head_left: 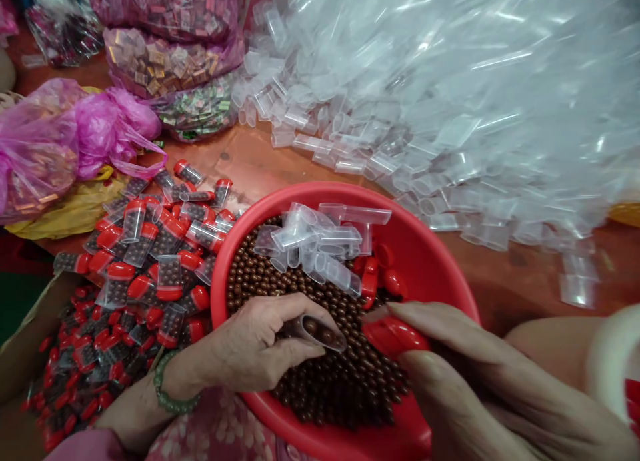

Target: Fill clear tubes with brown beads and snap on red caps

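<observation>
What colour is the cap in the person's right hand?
The cap in the right hand is bright red, best seen in the head view.

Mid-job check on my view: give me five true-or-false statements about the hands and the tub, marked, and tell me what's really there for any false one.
1. The left hand holds a clear tube with brown balls inside. True.
2. The right hand holds a green cap. False: it holds a red cap.
3. Loose tubes lie inside the red tub. True.
4. The cap in the right hand is fitted onto the tube in the left hand. False: the two are apart.
5. The pile of red-capped tubes is to the left of the tub. True.
</observation>
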Motion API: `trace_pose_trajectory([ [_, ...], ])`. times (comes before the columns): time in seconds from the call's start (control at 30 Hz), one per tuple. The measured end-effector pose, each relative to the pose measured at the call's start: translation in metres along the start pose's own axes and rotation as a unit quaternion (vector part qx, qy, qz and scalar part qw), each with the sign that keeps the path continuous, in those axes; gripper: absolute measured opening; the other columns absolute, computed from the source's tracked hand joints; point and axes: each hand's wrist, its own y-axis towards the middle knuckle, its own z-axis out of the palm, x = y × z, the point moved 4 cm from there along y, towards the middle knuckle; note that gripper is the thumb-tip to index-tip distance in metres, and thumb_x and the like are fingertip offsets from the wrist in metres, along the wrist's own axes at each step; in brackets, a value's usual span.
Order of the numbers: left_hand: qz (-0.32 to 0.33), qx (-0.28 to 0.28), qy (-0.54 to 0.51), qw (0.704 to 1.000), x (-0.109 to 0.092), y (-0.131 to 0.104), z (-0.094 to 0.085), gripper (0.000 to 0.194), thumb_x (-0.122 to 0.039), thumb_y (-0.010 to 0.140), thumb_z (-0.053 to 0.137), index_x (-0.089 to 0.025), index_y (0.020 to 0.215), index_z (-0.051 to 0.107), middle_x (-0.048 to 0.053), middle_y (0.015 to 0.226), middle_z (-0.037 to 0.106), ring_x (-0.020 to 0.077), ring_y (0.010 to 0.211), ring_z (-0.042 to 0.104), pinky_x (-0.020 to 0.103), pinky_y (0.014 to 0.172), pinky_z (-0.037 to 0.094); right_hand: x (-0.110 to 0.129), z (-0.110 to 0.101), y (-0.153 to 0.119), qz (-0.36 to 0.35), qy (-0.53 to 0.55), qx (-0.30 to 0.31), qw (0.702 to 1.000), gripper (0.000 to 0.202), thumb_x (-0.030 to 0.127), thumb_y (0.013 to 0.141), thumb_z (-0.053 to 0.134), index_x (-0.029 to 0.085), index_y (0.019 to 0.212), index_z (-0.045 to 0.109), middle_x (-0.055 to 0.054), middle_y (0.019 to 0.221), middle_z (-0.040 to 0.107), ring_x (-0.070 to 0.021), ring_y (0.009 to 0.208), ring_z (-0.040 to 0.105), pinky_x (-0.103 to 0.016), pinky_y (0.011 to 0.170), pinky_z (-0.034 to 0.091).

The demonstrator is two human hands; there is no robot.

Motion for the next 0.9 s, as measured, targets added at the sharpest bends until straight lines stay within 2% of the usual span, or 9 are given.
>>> trace_pose_trajectory([
  [0.1, -0.02, -0.004, -0.053, 0.998, 0.003, -0.001, 0.001, 0.01, -0.012, 0.083, 0.058, -0.014, 0.091, 0.063, 0.001, 0.082, 0.061, 0.0096, 0.073, 0.054, 0.02, 0.07, 0.043, -0.004, 0.009, -0.003, 0.018, 0.039, -0.009, 0.999, 0.028, 0.023, 0.086, 0.066, 0.032, 0.112, 0.07, -0.005, 0.098, 0.075, -0.0248, 0.09, 0.071, -0.04, 0.078, 0.059],
  [0.2, -0.025, -0.003, -0.084, 0.996, 0.006, -0.003, 0.003, 0.007, -0.016, 0.084, 0.059, -0.015, 0.089, 0.063, 0.001, 0.082, 0.06, 0.01, 0.075, 0.054, 0.021, 0.072, 0.042, -0.002, 0.012, -0.002, 0.019, 0.04, -0.024, 0.999, 0.03, 0.02, 0.086, 0.066, 0.031, 0.114, 0.07, -0.005, 0.099, 0.075, -0.0244, 0.092, 0.07, -0.037, 0.074, 0.059],
  [0.3, -0.028, -0.002, -0.104, 0.994, 0.01, -0.004, 0.003, 0.01, -0.018, 0.083, 0.06, -0.015, 0.092, 0.064, 0.001, 0.081, 0.058, 0.0113, 0.075, 0.053, 0.022, 0.072, 0.042, 0.013, 0.019, 0.002, -0.063, 0.049, 0.004, 0.997, 0.042, 0.011, 0.086, 0.064, 0.033, 0.122, 0.066, -0.002, 0.099, 0.073, -0.0198, 0.087, 0.068, -0.033, 0.072, 0.058],
  [0.4, -0.015, -0.002, -0.082, 0.996, 0.012, -0.004, 0.003, 0.012, -0.019, 0.084, 0.059, -0.015, 0.094, 0.063, 0.0, 0.078, 0.055, 0.0121, 0.075, 0.051, 0.023, 0.071, 0.042, 0.028, 0.029, 0.004, -0.147, 0.006, 0.037, 0.988, 0.051, 0.004, 0.085, 0.062, 0.03, 0.129, 0.061, -0.002, 0.098, 0.069, -0.0154, 0.085, 0.065, -0.029, 0.072, 0.056],
  [0.5, 0.012, -0.006, -0.059, 0.998, 0.012, -0.004, 0.002, 0.009, -0.021, 0.085, 0.059, -0.015, 0.09, 0.063, 0.0, 0.08, 0.057, 0.0117, 0.074, 0.05, 0.023, 0.073, 0.042, 0.032, 0.037, 0.005, -0.176, -0.048, 0.06, 0.981, 0.051, 0.002, 0.084, 0.062, 0.026, 0.129, 0.06, -0.003, 0.1, 0.068, -0.0133, 0.088, 0.064, -0.026, 0.076, 0.055],
  [0.6, 0.013, -0.009, -0.025, 1.0, 0.011, -0.003, 0.003, 0.009, -0.021, 0.085, 0.061, -0.014, 0.09, 0.062, 0.001, 0.083, 0.059, 0.0133, 0.078, 0.051, 0.025, 0.076, 0.043, 0.026, 0.037, 0.006, -0.136, -0.016, 0.062, 0.989, 0.046, 0.004, 0.085, 0.063, 0.028, 0.124, 0.063, -0.001, 0.102, 0.069, -0.0124, 0.09, 0.064, -0.024, 0.08, 0.055],
  [0.73, -0.002, 0.003, -0.025, 1.0, 0.013, -0.003, 0.005, 0.007, -0.018, 0.083, 0.061, -0.014, 0.089, 0.062, -0.001, 0.079, 0.056, 0.0124, 0.075, 0.051, 0.024, 0.074, 0.043, 0.015, 0.036, 0.006, -0.026, 0.045, 0.059, 0.997, 0.042, 0.009, 0.088, 0.062, 0.035, 0.122, 0.064, 0.003, 0.103, 0.07, -0.0111, 0.088, 0.066, -0.023, 0.081, 0.056],
  [0.9, -0.035, 0.006, -0.158, 0.987, 0.021, -0.002, 0.006, 0.015, -0.02, 0.079, 0.067, -0.014, 0.092, 0.063, -0.001, 0.079, 0.057, 0.0119, 0.076, 0.052, 0.025, 0.074, 0.044, 0.013, 0.043, 0.004, -0.049, 0.01, 0.016, 0.999, 0.039, 0.011, 0.083, 0.068, 0.032, 0.115, 0.068, 0.003, 0.096, 0.072, -0.0127, 0.083, 0.067, -0.025, 0.077, 0.056],
])
